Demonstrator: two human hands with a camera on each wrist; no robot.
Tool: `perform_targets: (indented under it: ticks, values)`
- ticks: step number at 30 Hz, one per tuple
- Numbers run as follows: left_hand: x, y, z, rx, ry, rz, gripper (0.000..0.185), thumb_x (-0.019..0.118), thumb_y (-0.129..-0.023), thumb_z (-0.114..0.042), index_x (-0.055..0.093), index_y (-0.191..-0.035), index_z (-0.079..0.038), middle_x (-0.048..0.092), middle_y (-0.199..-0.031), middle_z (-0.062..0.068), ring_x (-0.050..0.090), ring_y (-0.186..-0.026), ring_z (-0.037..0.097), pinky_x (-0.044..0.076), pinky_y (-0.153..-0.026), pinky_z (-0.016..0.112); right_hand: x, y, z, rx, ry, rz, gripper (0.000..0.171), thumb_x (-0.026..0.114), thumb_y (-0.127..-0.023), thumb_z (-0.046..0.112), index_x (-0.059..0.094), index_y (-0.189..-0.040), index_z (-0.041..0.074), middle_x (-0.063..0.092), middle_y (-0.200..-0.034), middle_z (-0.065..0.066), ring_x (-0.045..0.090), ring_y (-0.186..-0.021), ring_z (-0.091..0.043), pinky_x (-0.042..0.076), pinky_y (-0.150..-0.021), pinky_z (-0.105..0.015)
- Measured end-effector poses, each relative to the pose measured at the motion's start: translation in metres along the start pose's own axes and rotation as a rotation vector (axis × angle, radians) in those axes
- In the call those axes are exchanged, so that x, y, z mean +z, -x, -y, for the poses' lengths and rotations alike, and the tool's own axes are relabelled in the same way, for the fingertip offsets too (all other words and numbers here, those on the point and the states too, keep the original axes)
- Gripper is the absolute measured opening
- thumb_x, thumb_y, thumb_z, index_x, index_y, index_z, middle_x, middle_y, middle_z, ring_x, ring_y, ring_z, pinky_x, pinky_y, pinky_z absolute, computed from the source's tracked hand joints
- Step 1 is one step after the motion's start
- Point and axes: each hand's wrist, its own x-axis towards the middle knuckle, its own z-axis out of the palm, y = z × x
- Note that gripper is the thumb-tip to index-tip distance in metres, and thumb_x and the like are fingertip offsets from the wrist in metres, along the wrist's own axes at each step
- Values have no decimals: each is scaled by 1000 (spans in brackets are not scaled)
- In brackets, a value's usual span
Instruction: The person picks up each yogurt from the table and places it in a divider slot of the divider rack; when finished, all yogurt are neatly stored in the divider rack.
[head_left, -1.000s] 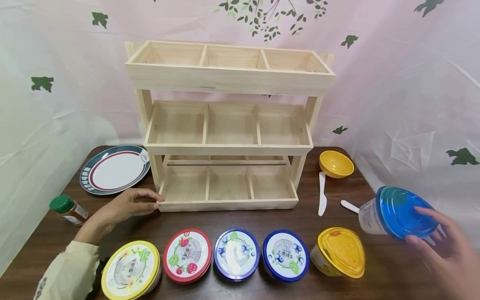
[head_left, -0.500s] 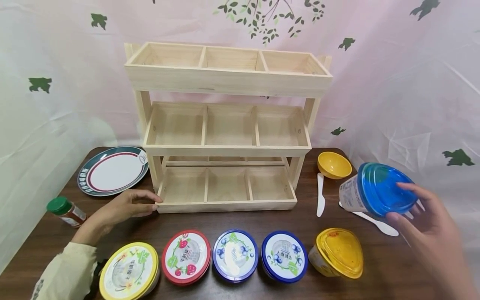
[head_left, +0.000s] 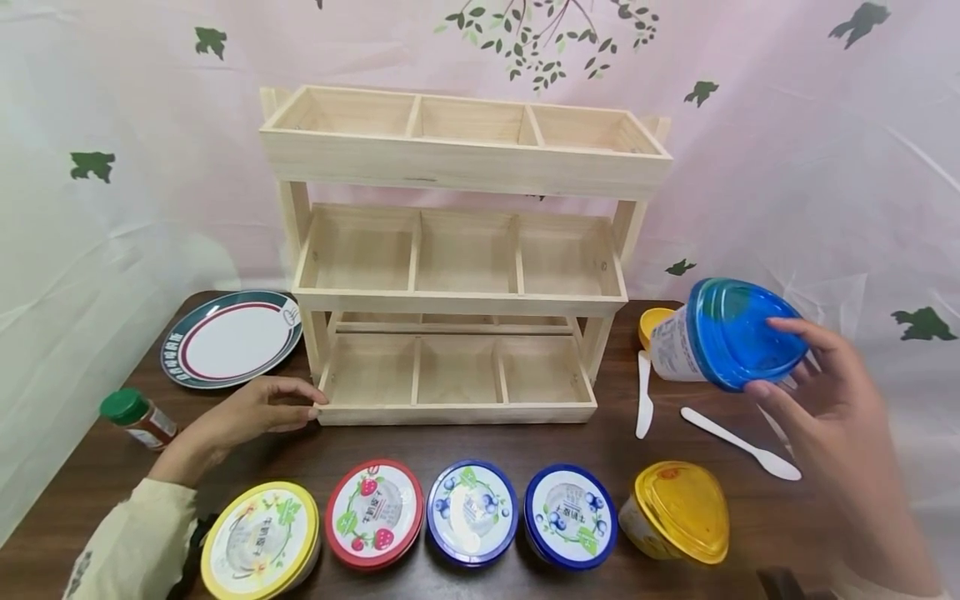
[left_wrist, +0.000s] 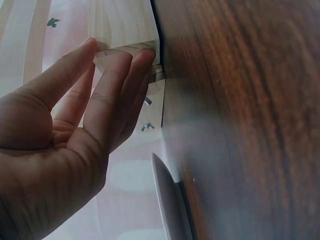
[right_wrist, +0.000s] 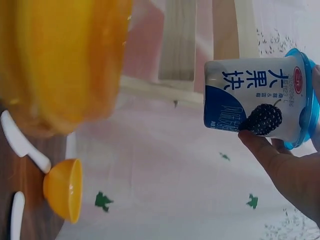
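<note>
My right hand (head_left: 832,404) holds a yogurt cup (head_left: 738,337) with a blue lid in the air right of the shelf, tilted on its side. In the right wrist view the printed cup (right_wrist: 240,85) bears a dark berry picture, and a finger lies along its wall. My left hand (head_left: 251,414) rests its fingertips at the front left corner of the lowest tier of the wooden shelf (head_left: 457,414). The left wrist view shows its fairly straight fingers at the end of the board (left_wrist: 122,25).
Several lidded tubs line the front: yellow (head_left: 261,537), red (head_left: 375,515), blue (head_left: 472,511), blue (head_left: 572,515). A yellow-lidded cup (head_left: 678,510) stands beside them. Right lie a white knife (head_left: 644,396), white spoon (head_left: 738,442) and bowl (head_left: 651,323); left, a plate (head_left: 232,337) and spice jar (head_left: 140,418).
My right hand has carried the yogurt cup up and to the left, uncovering the white spoon and now partly covering the yellow bowl. The left hand stays at the shelf corner.
</note>
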Motion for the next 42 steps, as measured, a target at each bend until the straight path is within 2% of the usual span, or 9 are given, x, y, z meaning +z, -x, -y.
perform_targets:
  ticks: [1,5,8,13,22,27,32,39,42]
  values:
    - [0,0,0,1,0,1,27,70,-107,-10,71,-129,6,64,-125,14,63,-97,15,61,-82,32,2,-3,2,-11,-17,3,73,64,-96,-24,47,-161,5,30,-173,-12,28,-161,-35,45,-104,-9]
    - [-1,-1,0,2,-9,3,26,70,-107,-10,71,-129,5,64,-124,14,62,-97,15,60,-81,31,15,-16,10,-41,-304,34,69,66,-92,-27,51,-155,-5,32,-169,-16,37,-154,-33,49,-104,-15]
    - [-1,0,1,-1,-9,4,26,70,-107,-10,71,-128,5,64,-127,14,63,-98,14,61,-82,31,26,-25,15,-55,-340,59,67,68,-92,-25,52,-154,-5,36,-165,-15,44,-147,-28,51,-102,-18]
    - [0,1,2,-3,4,2,26,70,-107,-9,71,-128,6,62,-133,17,65,-104,15,61,-86,31,41,-38,22,-67,-291,76,67,68,-92,-25,55,-152,-2,41,-162,-14,51,-142,-25,53,-98,-19]
    - [1,0,4,-11,6,-5,25,70,-107,-10,72,-128,4,59,-139,20,65,-108,17,62,-88,32,60,-59,28,-42,-235,117,65,70,-96,-17,56,-154,9,32,-168,-15,35,-154,-50,53,-96,-18]
    - [0,0,5,-10,17,1,25,70,-107,-10,72,-127,5,60,-136,19,65,-104,16,62,-85,32,70,-71,30,-75,-235,134,61,70,-97,-16,57,-152,8,37,-165,-13,42,-152,-44,54,-98,-19]
    - [0,-1,5,6,12,8,25,70,-107,-9,72,-128,5,62,-131,18,65,-101,15,62,-83,31,79,-81,29,-81,-176,121,59,71,-99,-10,56,-152,12,35,-168,-14,39,-153,-49,52,-99,-17]
    - [-1,-2,2,4,6,16,25,70,-107,-8,72,-128,5,64,-126,15,64,-98,16,61,-81,31,86,-90,26,-69,-237,80,59,72,-100,-8,54,-152,12,32,-170,-15,39,-154,-47,52,-101,-18]
    - [-2,-2,2,3,11,18,25,70,-107,-8,72,-128,6,64,-123,14,64,-96,16,61,-80,31,89,-93,26,-78,-227,78,59,72,-99,-8,55,-152,12,33,-169,-14,38,-154,-47,52,-103,-20]
